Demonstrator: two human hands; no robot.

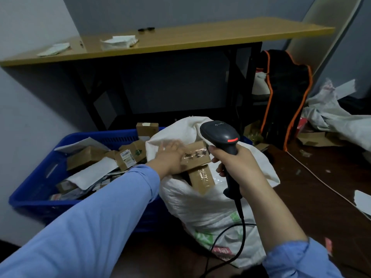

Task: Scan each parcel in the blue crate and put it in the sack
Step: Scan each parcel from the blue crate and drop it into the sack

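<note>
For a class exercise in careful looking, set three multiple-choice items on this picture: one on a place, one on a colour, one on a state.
1. Where does the white sack stand relative to the blue crate?
A. inside it
B. to its right
C. behind it, by the wall

2. What colour is the trim on the black bag?
A. orange
B. green
C. white

3. What is the right hand doing?
A. hanging empty
B. gripping the scanner
C. pressing on the crate

Answers:
1 B: the sack stands just past the crate's right end.
2 A: orange strips run down the bag's edges.
3 B: its fingers curl round the scanner's handle.
</note>
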